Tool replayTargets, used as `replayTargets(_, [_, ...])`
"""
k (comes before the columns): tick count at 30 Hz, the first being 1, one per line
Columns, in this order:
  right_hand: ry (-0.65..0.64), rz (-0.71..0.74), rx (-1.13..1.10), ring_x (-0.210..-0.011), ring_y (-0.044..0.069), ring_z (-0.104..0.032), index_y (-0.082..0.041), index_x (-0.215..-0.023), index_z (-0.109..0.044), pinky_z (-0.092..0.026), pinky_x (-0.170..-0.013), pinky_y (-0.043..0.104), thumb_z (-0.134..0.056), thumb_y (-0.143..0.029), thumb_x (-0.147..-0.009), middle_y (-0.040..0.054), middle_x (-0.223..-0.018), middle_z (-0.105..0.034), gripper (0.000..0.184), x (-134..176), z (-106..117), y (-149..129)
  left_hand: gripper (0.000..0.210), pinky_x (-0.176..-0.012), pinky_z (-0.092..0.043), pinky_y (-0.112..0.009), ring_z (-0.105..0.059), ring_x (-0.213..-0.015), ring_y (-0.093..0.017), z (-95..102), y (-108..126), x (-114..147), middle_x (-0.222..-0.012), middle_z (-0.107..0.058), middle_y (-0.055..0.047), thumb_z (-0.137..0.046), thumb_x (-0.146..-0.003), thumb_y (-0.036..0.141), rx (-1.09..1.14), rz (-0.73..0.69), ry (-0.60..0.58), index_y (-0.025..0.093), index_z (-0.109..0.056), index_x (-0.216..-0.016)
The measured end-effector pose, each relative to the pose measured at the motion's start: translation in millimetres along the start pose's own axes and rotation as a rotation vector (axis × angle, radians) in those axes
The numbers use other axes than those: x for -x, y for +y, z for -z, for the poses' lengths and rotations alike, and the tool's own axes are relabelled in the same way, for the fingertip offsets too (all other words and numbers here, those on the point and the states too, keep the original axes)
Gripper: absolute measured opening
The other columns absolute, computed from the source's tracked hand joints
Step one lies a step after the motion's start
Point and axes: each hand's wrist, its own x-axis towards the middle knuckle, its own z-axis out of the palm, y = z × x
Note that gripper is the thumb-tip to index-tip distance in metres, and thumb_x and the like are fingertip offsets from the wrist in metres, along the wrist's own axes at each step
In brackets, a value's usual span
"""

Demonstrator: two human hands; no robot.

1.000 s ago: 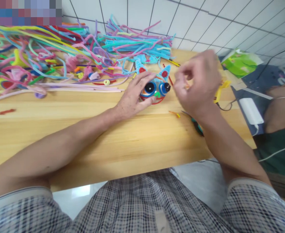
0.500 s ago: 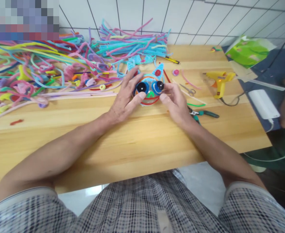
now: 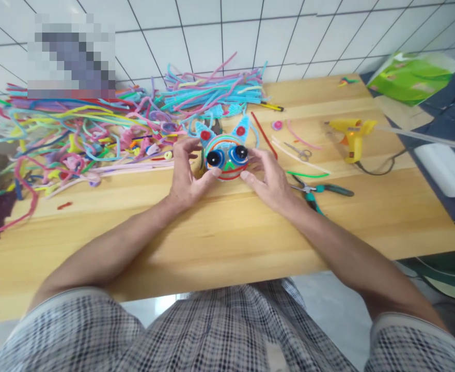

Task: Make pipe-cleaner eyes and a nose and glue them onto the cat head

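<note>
Between my hands is an animal head made of coiled pipe cleaners (image 3: 228,168), with blue pointed ears bearing red discs, bulging black eyes ringed in blue, a green nose and a red mouth line. My left hand (image 3: 188,173) grips its left side, thumb along the lower edge and fingers curled round behind. On the opposite side, my right hand (image 3: 270,182) holds the head with its thumb by the mouth. Some fingertips are hidden behind the head. Beyond the ears lies a light blue pipe-cleaner piece (image 3: 233,110).
Loose pipe cleaners (image 3: 107,126) cover the table's back left, beside a blue and pink bundle (image 3: 215,90). To the right lie pliers (image 3: 330,190), small scissors (image 3: 300,152), a yellow glue gun (image 3: 351,137) with a cord, and a pink roll (image 3: 277,125). A green packet (image 3: 409,80) is beyond the table edge.
The camera view has shifted, showing more of the table's left end. My left fingers have moved down from the ear to the head's side, so both ears now show. The head stays in both hands.
</note>
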Motion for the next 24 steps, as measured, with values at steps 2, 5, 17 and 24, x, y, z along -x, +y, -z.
replayTargets(2, [-0.016, 0.006, 0.018, -0.127, 0.033, -0.072, -0.027, -0.152, -0.056, -0.061, -0.113, 0.057, -0.069, -0.047, -0.104, 0.0146, -0.144, -0.073, 0.053, 1, 1, 0, 0.083, -0.101, -0.058, -0.048, -0.067, -0.120, -0.030, -1.8, -1, 2, -0.139, -0.059, -0.013, -0.079, -0.090, 0.080, -0.011, 0.024, -0.004, 0.027, -0.049, -0.147])
replayTargets(5, [-0.032, 0.031, 0.062, -0.131, 0.034, -0.071, -0.028, -0.153, -0.054, -0.060, -0.115, 0.059, -0.067, -0.046, -0.106, 0.0147, -0.147, -0.072, 0.053, 2, 2, 0, 0.086, -0.098, -0.058, -0.047, -0.068, -0.115, -0.029, -5.5, -2, 5, -0.136, -0.060, -0.012, -0.084, -0.086, 0.079, -0.015, 0.088, 0.000, 0.027, -0.049, -0.144])
replayTargets(17, [-0.051, 0.158, 0.158, -0.144, 0.034, -0.065, -0.024, -0.156, -0.050, -0.057, -0.120, 0.059, -0.062, -0.038, -0.108, 0.0190, -0.153, -0.068, 0.051, 8, 3, 7, 0.091, -0.088, -0.064, -0.040, -0.073, -0.107, -0.027, -8.6, 5, -1, -0.132, -0.069, -0.013, -0.090, -0.077, 0.081, 0.185, 0.230, -0.075, 0.023, -0.054, -0.137])
replayTargets(24, [-0.055, 0.118, 0.218, -0.148, 0.034, -0.063, -0.027, -0.158, -0.051, -0.053, -0.125, 0.062, -0.059, -0.037, -0.109, 0.0162, -0.155, -0.068, 0.051, 8, 1, 4, 0.092, -0.108, -0.064, -0.053, -0.072, -0.124, -0.037, -2.9, 14, -12, -0.131, -0.072, -0.014, -0.100, -0.063, 0.078, 0.167, 0.259, -0.179, 0.022, -0.061, -0.126])
